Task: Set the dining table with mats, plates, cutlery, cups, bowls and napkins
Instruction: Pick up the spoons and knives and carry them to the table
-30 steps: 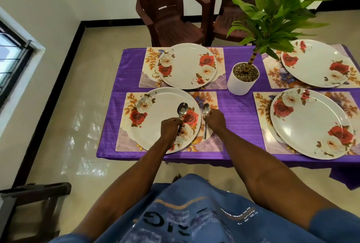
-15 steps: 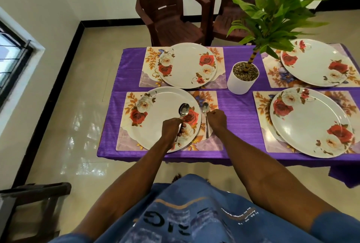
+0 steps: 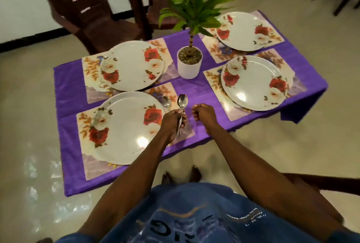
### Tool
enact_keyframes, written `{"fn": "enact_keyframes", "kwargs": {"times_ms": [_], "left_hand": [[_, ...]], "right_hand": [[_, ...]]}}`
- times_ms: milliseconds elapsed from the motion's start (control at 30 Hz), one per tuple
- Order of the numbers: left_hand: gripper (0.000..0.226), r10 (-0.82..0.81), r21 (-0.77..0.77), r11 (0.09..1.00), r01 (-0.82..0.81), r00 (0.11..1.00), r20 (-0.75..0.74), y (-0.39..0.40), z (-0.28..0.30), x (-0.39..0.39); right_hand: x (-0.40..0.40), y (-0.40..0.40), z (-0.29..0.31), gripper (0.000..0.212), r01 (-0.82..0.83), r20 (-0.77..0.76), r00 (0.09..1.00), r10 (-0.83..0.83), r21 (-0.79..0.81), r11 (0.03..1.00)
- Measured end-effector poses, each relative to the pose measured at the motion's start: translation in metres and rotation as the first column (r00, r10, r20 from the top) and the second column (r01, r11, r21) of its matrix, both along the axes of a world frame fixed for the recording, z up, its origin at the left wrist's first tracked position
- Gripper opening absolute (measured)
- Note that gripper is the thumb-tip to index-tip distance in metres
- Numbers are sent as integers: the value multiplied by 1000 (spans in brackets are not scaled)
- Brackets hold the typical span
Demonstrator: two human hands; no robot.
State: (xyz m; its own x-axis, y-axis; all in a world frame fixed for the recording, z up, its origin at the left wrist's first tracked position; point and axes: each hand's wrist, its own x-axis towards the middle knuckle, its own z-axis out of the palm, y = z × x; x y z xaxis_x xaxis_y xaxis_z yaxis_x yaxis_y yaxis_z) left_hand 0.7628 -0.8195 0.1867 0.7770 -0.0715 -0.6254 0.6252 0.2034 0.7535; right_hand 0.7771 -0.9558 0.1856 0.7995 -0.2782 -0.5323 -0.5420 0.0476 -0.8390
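Laying cutlery at the near left setting. Left hand [image 3: 172, 123] gripping a spoon [image 3: 182, 104] by its handle, bowl pointing far, hovering over the right edge of the near left mat [image 3: 85, 126], beside the plate [image 3: 128, 126]. Another spoon [image 3: 167, 103] already lying on that mat. Right hand [image 3: 204, 114] curling loosely nearby, grip holding nothing visible. Next, likely passing the held spoon across and setting it on the right mat [image 3: 216, 79].
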Motion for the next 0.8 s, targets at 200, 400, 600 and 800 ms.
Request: {"fn": "enact_keyframes", "kwargs": {"times_ms": [200, 400, 600, 800], "left_hand": [[18, -119, -69, 991, 119, 993, -2, -67, 2, 8], [16, -219, -56, 974, 218, 976, -8, -148, 7, 18], [7, -196, 57, 979, 194, 980, 25, -276, 11, 28], [3, -166, 77, 984, 164, 986, 23, -382, 22, 41]], "right_hand": [[-18, -65, 9, 18, 60, 0, 998, -60, 25, 998], [-17, -133, 22, 13, 63, 27, 997, -67, 143, 988], [-7, -255, 24, 8, 127, -7, 992, -127, 75, 989], [11, -369, 35, 7, 118, 25, 993, -117, -52, 992]]}}
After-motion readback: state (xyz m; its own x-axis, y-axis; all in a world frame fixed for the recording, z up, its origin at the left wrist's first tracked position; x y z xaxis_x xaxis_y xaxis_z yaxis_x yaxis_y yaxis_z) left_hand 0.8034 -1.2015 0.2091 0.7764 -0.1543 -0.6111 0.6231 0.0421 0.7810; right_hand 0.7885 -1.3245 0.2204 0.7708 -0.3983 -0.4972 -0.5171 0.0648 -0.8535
